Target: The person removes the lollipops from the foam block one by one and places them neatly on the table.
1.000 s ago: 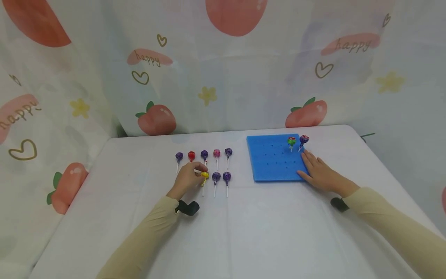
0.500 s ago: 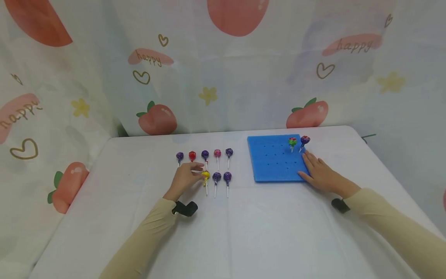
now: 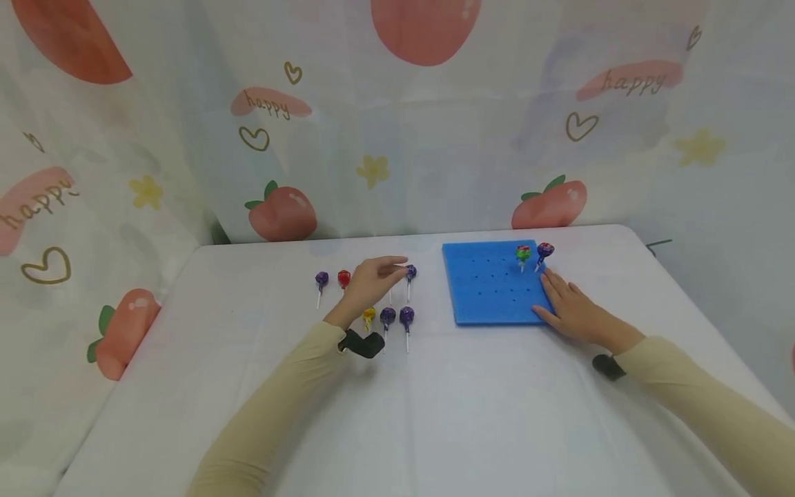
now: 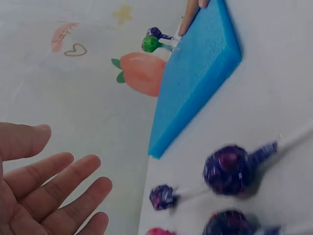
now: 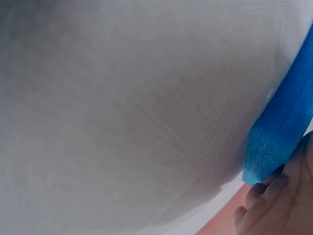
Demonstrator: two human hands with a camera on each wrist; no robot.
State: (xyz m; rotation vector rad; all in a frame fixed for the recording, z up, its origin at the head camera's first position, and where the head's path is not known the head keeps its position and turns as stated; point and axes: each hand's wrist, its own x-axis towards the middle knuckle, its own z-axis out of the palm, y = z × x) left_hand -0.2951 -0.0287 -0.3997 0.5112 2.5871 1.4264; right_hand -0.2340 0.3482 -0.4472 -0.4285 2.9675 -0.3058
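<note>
My left hand hovers over the lollipops with its fingers extended and nothing in them, as the left wrist view also shows. Its fingertips overlap the far-right purple lollipop of the back row. A yellow lollipop and two purple ones, one of them this purple lollipop, lie in the front row. The hand hides part of the back row. My right hand rests with straight fingers along the right edge of the blue foam board. A green lollipop and a purple-wrapped lollipop stand in it.
At the left of the back row lie a purple lollipop and a red lollipop. Small holes dot the board's top. Behind the white table hangs a patterned curtain.
My left hand has left the yellow lollipop, which stays on the table, and has moved right and toward the back row. The right hand stays at the board.
</note>
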